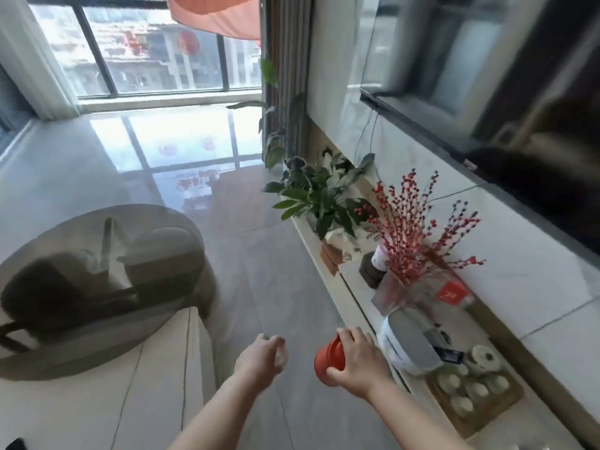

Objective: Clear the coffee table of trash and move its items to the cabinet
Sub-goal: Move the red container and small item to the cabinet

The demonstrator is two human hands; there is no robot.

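Head view: right hand (358, 362) grips a red cup (329, 360) beside the cabinet (357, 287); left hand (264, 355) hangs loosely curled, holding nothing.

Red cup (329, 360) half hidden under right hand (358, 362), left hand (264, 354) fingertips blurred, television (493, 92) cut by frame edge.

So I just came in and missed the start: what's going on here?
A person is carrying a red container in the right hand, fingers wrapped around it, near the edge of the long cabinet under the TV. The left hand is loosely curled and seems to hold nothing. The cabinet already bears a tea set on a tray, red berry branches and plants. The round glass coffee table sits behind.
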